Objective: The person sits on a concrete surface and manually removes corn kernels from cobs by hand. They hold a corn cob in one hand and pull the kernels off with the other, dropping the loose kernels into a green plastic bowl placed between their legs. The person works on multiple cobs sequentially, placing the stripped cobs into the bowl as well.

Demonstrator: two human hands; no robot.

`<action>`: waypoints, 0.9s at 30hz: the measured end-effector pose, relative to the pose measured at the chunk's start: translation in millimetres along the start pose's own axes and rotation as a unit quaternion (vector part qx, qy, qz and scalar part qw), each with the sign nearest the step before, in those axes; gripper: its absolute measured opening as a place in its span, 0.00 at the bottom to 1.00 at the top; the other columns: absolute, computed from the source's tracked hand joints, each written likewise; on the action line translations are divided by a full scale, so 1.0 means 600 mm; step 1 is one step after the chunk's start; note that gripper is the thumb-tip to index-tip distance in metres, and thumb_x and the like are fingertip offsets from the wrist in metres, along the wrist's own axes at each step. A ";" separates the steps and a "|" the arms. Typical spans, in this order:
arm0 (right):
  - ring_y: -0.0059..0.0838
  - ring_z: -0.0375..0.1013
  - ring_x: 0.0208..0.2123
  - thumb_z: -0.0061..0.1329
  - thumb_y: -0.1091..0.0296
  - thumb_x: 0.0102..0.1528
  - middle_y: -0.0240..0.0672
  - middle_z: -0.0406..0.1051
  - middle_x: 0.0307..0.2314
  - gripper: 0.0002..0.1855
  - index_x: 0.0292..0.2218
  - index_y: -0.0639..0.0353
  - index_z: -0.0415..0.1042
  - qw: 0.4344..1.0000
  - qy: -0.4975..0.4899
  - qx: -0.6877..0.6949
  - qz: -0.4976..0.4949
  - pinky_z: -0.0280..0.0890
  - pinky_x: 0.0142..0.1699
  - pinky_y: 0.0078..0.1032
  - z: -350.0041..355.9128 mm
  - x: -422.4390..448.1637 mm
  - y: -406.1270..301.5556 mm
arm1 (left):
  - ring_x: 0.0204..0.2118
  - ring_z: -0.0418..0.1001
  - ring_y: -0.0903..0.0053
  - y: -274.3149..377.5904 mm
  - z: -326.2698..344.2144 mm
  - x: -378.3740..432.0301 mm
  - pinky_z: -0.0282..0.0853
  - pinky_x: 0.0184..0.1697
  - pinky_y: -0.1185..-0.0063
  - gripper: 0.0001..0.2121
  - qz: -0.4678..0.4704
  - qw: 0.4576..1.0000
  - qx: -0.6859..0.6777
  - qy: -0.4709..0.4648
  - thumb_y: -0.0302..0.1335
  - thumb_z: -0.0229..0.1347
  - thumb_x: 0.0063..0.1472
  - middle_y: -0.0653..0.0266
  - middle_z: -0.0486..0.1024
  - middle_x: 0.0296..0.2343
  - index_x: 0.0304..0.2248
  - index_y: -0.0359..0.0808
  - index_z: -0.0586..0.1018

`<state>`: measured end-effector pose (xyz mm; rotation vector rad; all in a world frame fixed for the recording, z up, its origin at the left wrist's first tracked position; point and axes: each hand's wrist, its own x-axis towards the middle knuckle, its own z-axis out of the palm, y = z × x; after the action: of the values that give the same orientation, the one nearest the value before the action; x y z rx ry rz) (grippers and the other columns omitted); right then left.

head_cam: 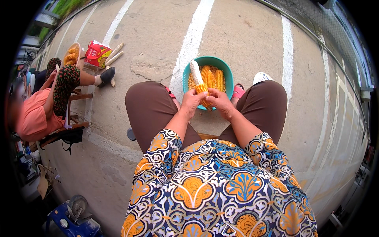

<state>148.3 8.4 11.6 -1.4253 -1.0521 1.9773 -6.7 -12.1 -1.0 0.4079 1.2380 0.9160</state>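
Observation:
Both my hands grip a partly shelled corn ear (202,90) over a teal plastic basin (230,77). The ear's far length is a bare white cob, and yellow kernels cover the end near me. My left hand (192,102) holds it from the left, thumb on the kernels. From the other side, my right hand (220,102) presses its thumb and fingers against the same kernelled part. Inside the basin, several whole yellow corn ears (219,79) lie on loose kernels (192,84). My hands partly cover the basin's near rim.
On the left a seated person (38,114) has a bowl of corn ears (77,56). Near them are a red bag (96,54) and bare cobs (115,52) on the concrete. A white object (262,77) lies beyond my right knee. A blue wheeled vehicle (72,220) stands lower left.

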 end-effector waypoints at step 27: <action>0.20 0.68 0.29 0.43 0.72 0.50 0.31 0.69 0.29 0.12 0.37 0.63 0.69 0.988 0.033 0.151 0.027 0.64 0.35 0.19 -0.001 0.009 -0.035 | 0.32 0.70 0.86 0.024 0.030 -0.037 0.66 0.34 0.85 0.20 0.025 0.984 0.166 -0.058 0.34 0.60 0.54 0.67 0.74 0.32 0.42 0.29 0.72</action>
<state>145.8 25.1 25.3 -1.3540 -0.6577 2.0103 4.0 -17.1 28.7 0.7495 1.2800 0.7156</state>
